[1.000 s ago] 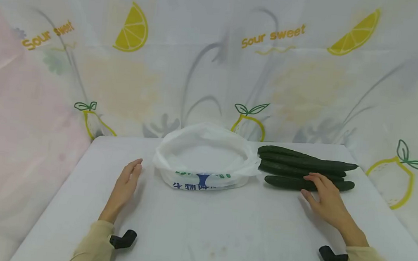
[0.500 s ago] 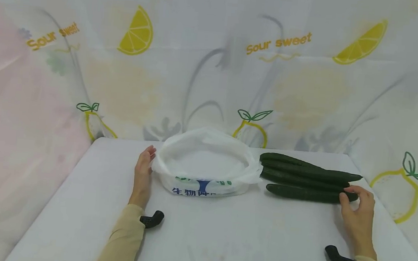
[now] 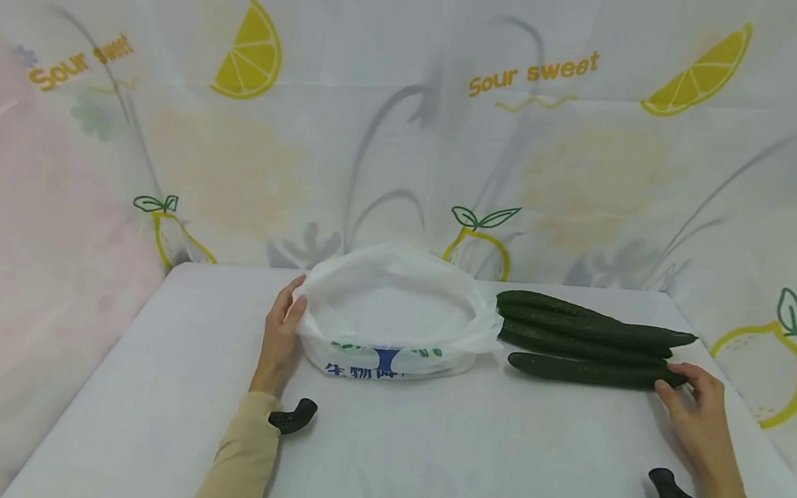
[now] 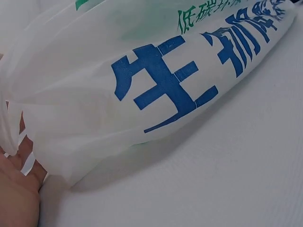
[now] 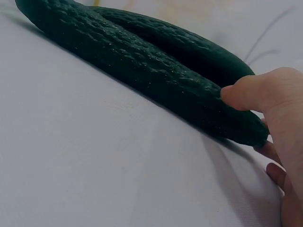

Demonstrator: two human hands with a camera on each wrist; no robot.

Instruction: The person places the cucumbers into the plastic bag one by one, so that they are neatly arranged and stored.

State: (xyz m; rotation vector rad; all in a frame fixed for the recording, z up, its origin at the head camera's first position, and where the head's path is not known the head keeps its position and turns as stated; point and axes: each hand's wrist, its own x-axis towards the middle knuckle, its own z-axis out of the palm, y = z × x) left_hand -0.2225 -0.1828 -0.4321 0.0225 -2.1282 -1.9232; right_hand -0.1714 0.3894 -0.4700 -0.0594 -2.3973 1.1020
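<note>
A white plastic bag [image 3: 388, 363] with blue and green print stands with its mouth spread wide in the middle of the table. My left hand [image 3: 280, 341] holds its left edge between thumb and fingers; in the left wrist view the bag's plastic [image 4: 61, 118] partly covers the fingers. Several dark green cucumbers lie to the right of the bag. The front cucumber [image 3: 573, 369] lies flat on the table, and my right hand [image 3: 703, 422] grips its right end. The right wrist view shows the thumb [image 5: 236, 93] on top of this cucumber, with the other fingers around its tip.
The other cucumbers [image 3: 591, 327] lie close together just behind, their left ends against the bag. A white cloth covers the table [image 3: 466, 453]. Behind it hangs a curtain [image 3: 407, 147] printed with lemons. Each wrist carries a small black camera [image 3: 294, 416].
My left hand has moved right and forward to the bag's edge. My right hand has slid right from the middle of the front cucumber to its end and taken hold there.
</note>
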